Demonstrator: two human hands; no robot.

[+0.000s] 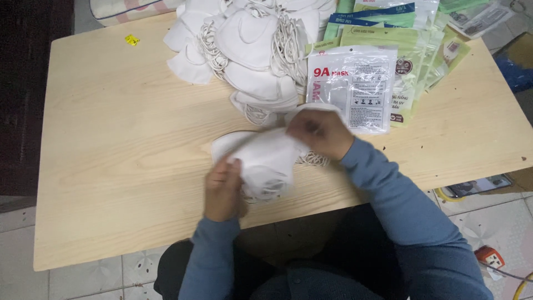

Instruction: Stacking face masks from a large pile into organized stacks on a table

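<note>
pale wood bench (pixel 111 166) over a tiled floor, seen from above, with a person in blue sleeves seated at its near edge. judging by how things lie, the work looks barely begun or mid-run: a big heap of loose white masks (pixel 250 50) sits well beyond both hands, and a fan of flat packets (pixel 388 33) lies beyond the right hand, the nearest one, a white printed packet (pixel 355 86), just past its knuckles. no filled packet set aside can be told apart from the flat ones, so how many are done is unclear.

between the hands lies a white mask (pixel 261 161), partly folded, its ear loops trailing under the right wrist. left hand (pixel 223 186) rests palm down, fingers curled and pressed on the mask's near-left edge. right hand (pixel 321 133) is closed over the mask's far-right corner, fingers pinched on the cloth, wrist bent inward. a small yellow scrap (pixel 131 40) sits far off beyond the left hand.
</note>
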